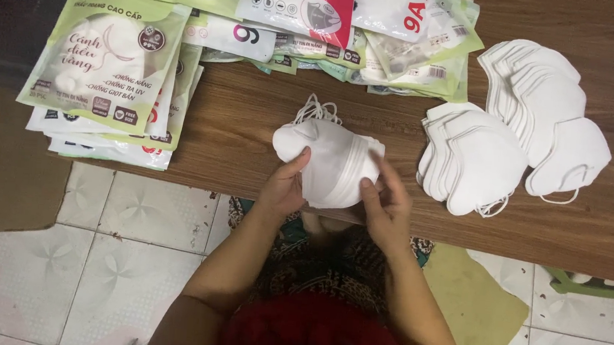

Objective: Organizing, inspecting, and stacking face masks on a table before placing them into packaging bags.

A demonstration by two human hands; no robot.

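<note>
Two hands grip one stack of white masks (330, 163) at table (253, 116) edge, frame centre. Left hand (283, 189) clamps its 7 o'clock side, right hand (385, 209) pinches 4 o'clock. Loose mask piles (518, 132) at 3 o'clock, green-white packets (116, 67) at 10 o'clock.
</note>
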